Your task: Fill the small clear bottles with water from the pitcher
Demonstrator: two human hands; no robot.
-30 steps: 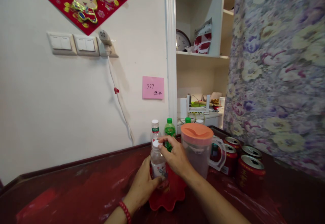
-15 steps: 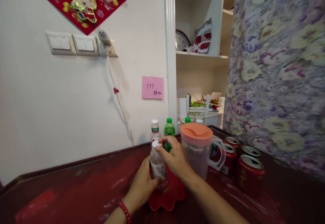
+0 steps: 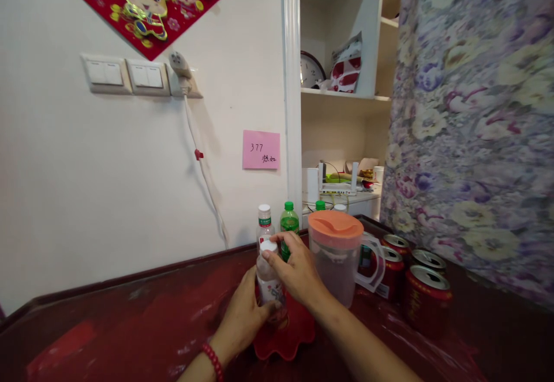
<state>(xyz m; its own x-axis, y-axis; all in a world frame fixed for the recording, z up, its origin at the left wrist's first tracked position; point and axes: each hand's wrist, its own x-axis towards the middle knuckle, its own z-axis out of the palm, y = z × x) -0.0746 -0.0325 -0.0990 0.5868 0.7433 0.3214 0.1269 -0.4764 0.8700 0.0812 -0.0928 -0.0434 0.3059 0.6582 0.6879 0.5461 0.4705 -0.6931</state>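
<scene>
A clear plastic bottle [image 3: 271,289] with a white cap [image 3: 268,246] and a printed label stands over a red wavy-edged tray [image 3: 298,341]. Wrapped round the bottle's lower body is my left hand [image 3: 244,307], a red bead bracelet [image 3: 212,362] on its wrist. The thumb and fingers of my right hand [image 3: 298,269] close on the white cap from the right. Whether the bottle's base touches the tray is hidden. Just behind it are another white-capped bottle [image 3: 265,223] and a green bottle [image 3: 289,220].
To the right stands a clear pitcher [image 3: 335,278] with an orange lid [image 3: 335,224]. Several red cans [image 3: 427,301] are grouped beyond its handle. A green-capped bottle [image 3: 319,205] shows behind the pitcher. The dark red tabletop [image 3: 142,313] meets the wall at the back.
The view has shifted very slightly. My right fingers have moved a little at the cap; both hands stay on the bottle.
</scene>
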